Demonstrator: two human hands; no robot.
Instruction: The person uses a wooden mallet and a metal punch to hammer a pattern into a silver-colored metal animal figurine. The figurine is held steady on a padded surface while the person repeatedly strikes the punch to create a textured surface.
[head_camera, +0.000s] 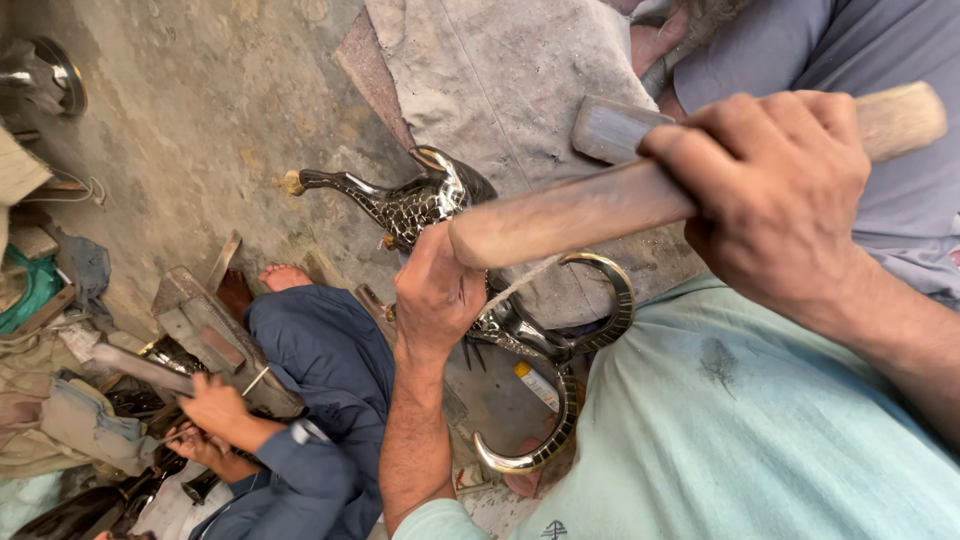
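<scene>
Two hands work over a rough, stained concrete floor (200, 120). At centre lies a dark metal animal figure (420, 205), scaled in texture, with polished curved horns sweeping toward five o'clock. At three o'clock the right hand (775, 195) is closed around a thick, smooth wooden mallet handle (570, 215). The left hand (435, 295) grips the figure at its middle. At eight o'clock a co-worker's hands (215, 420) hold a tool.
</scene>
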